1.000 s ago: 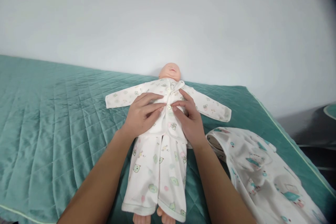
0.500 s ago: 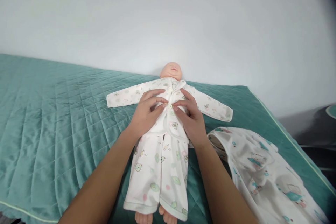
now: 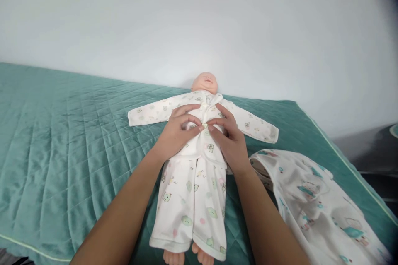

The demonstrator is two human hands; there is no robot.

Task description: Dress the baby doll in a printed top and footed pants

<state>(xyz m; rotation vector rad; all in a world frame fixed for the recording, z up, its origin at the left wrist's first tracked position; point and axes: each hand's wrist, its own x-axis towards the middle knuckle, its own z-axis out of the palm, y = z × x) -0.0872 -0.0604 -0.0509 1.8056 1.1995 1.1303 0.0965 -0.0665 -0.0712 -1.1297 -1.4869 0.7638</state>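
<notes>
A baby doll (image 3: 204,83) lies on its back on the green quilted bed (image 3: 68,140), head toward the wall. It wears a white printed jacket (image 3: 248,123) and matching trousers (image 3: 192,203); its bare feet show at the bottom edge. My left hand (image 3: 177,132) and my right hand (image 3: 228,138) rest on the doll's chest, fingertips meeting at the jacket's front. Both pinch the fabric around a small button (image 3: 204,126) on the placket.
A second white printed garment (image 3: 311,198) lies spread on the bed to the right of the doll. A plain white wall (image 3: 199,20) runs behind the bed. The bed's right edge drops to a dark floor (image 3: 370,153).
My fingers have curled from lying flat on the chest into a pinch at the button. The view has shifted slightly; the doll has not moved.
</notes>
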